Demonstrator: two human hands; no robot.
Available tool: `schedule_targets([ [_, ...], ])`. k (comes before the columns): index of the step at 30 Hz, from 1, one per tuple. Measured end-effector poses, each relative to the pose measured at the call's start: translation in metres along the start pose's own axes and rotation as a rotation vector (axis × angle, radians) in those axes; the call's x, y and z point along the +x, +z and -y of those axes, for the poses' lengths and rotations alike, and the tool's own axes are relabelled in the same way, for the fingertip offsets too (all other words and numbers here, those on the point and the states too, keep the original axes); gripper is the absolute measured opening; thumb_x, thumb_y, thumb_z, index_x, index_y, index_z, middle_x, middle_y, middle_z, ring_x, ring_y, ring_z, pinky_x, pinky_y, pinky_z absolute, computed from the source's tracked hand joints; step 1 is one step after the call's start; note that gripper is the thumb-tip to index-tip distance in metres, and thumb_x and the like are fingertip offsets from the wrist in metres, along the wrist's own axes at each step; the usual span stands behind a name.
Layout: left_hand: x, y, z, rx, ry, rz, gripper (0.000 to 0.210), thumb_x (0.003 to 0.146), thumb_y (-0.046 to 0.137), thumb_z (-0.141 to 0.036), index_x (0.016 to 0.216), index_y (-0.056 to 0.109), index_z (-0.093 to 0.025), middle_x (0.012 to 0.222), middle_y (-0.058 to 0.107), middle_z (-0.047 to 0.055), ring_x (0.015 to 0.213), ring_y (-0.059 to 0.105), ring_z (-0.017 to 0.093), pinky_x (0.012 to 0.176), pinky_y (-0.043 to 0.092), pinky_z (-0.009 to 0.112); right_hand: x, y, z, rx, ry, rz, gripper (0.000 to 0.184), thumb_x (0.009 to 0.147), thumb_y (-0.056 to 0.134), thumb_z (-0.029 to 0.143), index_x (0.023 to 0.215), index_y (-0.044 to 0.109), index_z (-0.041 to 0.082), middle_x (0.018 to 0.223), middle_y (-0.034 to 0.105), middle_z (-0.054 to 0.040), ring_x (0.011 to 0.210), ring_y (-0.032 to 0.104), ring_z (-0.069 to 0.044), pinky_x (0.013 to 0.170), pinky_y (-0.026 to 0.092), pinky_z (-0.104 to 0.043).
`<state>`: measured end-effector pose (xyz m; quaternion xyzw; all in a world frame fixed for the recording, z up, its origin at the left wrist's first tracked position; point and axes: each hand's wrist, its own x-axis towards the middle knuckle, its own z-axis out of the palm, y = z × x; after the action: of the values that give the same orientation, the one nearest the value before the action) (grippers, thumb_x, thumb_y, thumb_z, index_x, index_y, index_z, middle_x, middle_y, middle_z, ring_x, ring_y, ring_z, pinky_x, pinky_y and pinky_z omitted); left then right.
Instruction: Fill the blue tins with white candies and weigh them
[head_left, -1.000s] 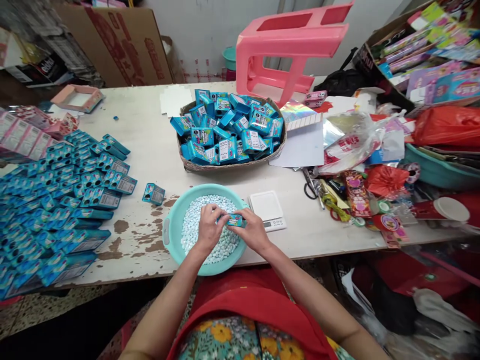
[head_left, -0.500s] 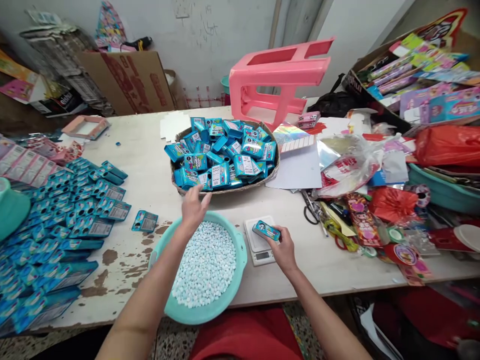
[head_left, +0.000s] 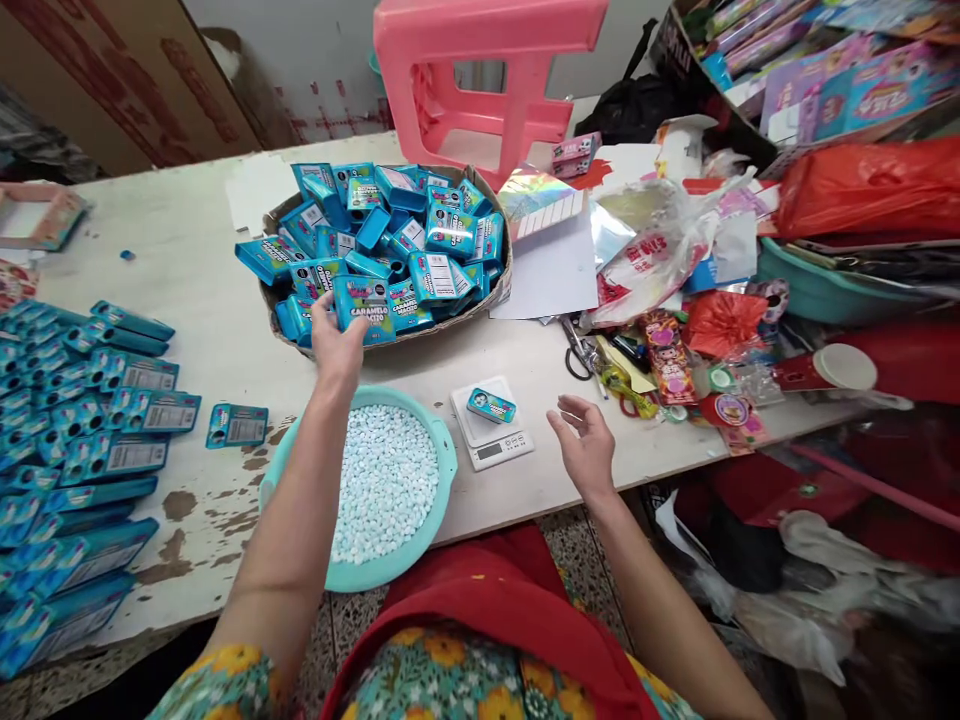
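Note:
At the near side of a cardboard tray (head_left: 442,328) heaped with small blue candy boxes, my left hand (head_left: 336,345) pinches one blue candy box (head_left: 367,305) marked "Caramelo Macizo". Below that wrist stands a turquoise basin (head_left: 444,450) filled with small pale candies (head_left: 390,480). On a white digital scale (head_left: 501,448) lies another blue candy box (head_left: 491,404), tilted to the scale's edges. My right hand (head_left: 586,445) is just right of the scale, fingers apart, with nothing in it.
Many blue boxes (head_left: 142,410) stand in rows at the left, and one single box (head_left: 237,425) lies near the basin. A pink stool (head_left: 480,80) rests behind the tray. Scissors (head_left: 576,355), wrappers and a red cup (head_left: 802,374) clutter the right.
My right hand has let go of the box, leaving it on the scale, and moved right. My left hand has closed on a box in the tray. The view has tilted down.

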<state>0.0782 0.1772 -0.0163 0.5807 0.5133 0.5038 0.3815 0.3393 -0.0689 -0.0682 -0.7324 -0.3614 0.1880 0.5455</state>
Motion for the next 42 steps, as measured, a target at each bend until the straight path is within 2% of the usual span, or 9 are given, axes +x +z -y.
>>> schedule_targets([
  [3,-0.066,-0.002,-0.031,-0.411,-0.23,0.178,0.062,0.068,0.068,-0.021,0.125,0.045,-0.018,0.111,0.063,0.009,0.095,0.062,0.022,0.078,0.052,0.033,-0.008,0.015,0.03,0.211,0.029,0.145,0.044,0.076,0.067,0.041,0.112,0.055,0.019,0.113,0.061,-0.0113,0.104,0.059,-0.023,0.091,0.048,-0.045],
  [8,-0.153,0.025,-0.06,-0.538,-0.354,0.654,0.051,0.071,0.07,-0.025,0.12,0.055,-0.02,0.111,0.064,0.009,0.101,0.06,0.023,0.086,0.049,0.034,-0.018,0.028,0.075,0.337,0.072,0.365,0.054,0.07,0.071,0.046,0.115,0.053,0.02,0.105,0.065,-0.0083,0.092,0.063,-0.023,0.08,0.053,-0.039],
  [11,-0.161,0.026,-0.039,-0.457,-0.31,0.521,0.042,0.076,0.066,-0.03,0.117,0.057,-0.022,0.109,0.064,0.008,0.102,0.059,0.021,0.091,0.045,0.034,-0.015,0.014,0.063,0.223,0.072,0.158,0.048,0.067,0.074,0.04,0.106,0.055,0.019,0.092,0.066,-0.0044,0.081,0.063,-0.019,0.077,0.053,-0.036],
  [16,-0.153,0.001,0.026,-0.147,-0.397,0.179,0.033,0.077,0.062,-0.038,0.102,0.062,-0.018,0.097,0.065,0.007,0.09,0.06,0.019,0.084,0.046,0.033,-0.01,-0.017,-0.033,-0.036,0.07,-0.286,0.053,0.061,0.077,0.039,0.102,0.052,0.017,0.088,0.06,-0.0034,0.077,0.059,-0.018,0.076,0.051,-0.04],
  [21,-0.16,-0.014,0.05,-0.062,-0.441,0.218,0.034,0.075,0.062,-0.042,0.1,0.063,-0.018,0.094,0.065,0.006,0.082,0.061,0.018,0.08,0.047,0.032,-0.023,-0.023,-0.086,-0.274,0.074,-0.285,0.055,0.063,0.073,0.049,0.102,0.053,0.015,0.094,0.059,-0.0091,0.09,0.058,-0.028,0.082,0.046,-0.056],
  [26,-0.167,-0.009,0.05,-0.086,-0.464,0.167,0.033,0.076,0.061,-0.042,0.099,0.063,-0.019,0.096,0.064,0.006,0.083,0.061,0.018,0.079,0.048,0.032,-0.026,0.006,-0.046,-0.484,-0.337,-0.141,0.079,0.061,0.077,0.05,0.123,0.044,0.014,0.135,0.041,-0.0213,0.13,0.032,-0.035,0.105,0.027,-0.057],
  [30,-0.17,-0.001,0.046,-0.211,-0.5,0.105,0.034,0.075,0.062,-0.042,0.098,0.063,-0.017,0.09,0.064,0.006,0.077,0.061,0.016,0.075,0.048,0.03,-0.015,0.051,-0.018,-0.329,-0.282,0.162,0.051,0.074,0.066,0.047,0.112,0.051,0.017,0.112,0.06,-0.0134,0.108,0.054,-0.029,0.091,0.043,-0.046],
  [33,-0.169,0.0,0.039,-0.387,-0.639,0.044,0.038,0.074,0.063,-0.046,0.097,0.063,-0.016,0.09,0.065,0.007,0.076,0.062,0.016,0.073,0.049,0.029,-0.011,0.07,0.007,-0.247,-0.207,0.215,0.035,0.075,0.065,0.044,0.097,0.056,0.019,0.091,0.064,-0.0062,0.089,0.06,-0.024,0.08,0.047,-0.039],
  [42,-0.16,-0.012,0.016,-1.134,-0.935,-0.012,0.042,0.085,0.046,-0.051,0.096,0.064,-0.015,0.103,0.065,0.011,0.092,0.063,0.021,0.076,0.051,0.032,-0.046,0.091,0.092,-0.411,-0.638,0.609,0.029,0.072,0.064,0.017,0.098,0.06,0.027,0.091,0.066,-0.0001,0.09,0.059,-0.022,0.101,0.029,-0.045],
])
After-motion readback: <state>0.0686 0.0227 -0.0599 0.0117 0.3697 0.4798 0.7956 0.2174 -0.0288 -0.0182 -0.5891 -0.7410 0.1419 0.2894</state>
